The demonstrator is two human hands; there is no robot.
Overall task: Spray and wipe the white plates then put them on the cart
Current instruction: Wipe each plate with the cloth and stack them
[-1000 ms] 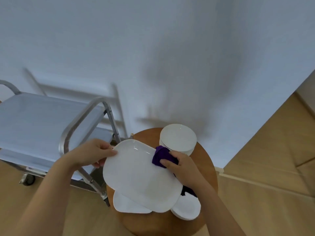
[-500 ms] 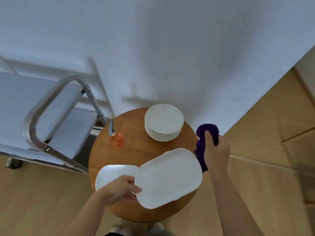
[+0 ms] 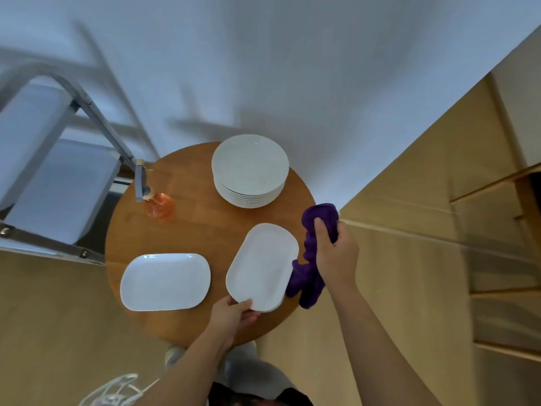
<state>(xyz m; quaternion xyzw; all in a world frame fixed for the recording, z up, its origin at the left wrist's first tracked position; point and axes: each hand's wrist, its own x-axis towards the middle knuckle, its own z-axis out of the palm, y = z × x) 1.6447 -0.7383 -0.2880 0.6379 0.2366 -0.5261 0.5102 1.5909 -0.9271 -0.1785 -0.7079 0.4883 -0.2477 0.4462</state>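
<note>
My left hand (image 3: 232,315) grips the near end of a white oblong plate (image 3: 262,266) over the right part of the round wooden table (image 3: 187,230). My right hand (image 3: 336,253) holds a purple cloth (image 3: 311,259) beside that plate, at the table's right edge. A second white oblong plate (image 3: 165,281) lies flat on the table's left front. A stack of several round white plates (image 3: 250,171) stands at the back. An orange spray bottle (image 3: 155,200) stands at the back left. The metal cart (image 3: 44,159) is left of the table.
A white wall runs behind the table and the cart. Wooden floor lies around the table, with wooden steps or ledges at the right (image 3: 497,200). A white cable (image 3: 117,388) hangs near my body at the bottom.
The view swung from the cart back over the table. The held plate came away from the cart side to the table's right front. My right hand lifted the cloth off it, out to the right.
</note>
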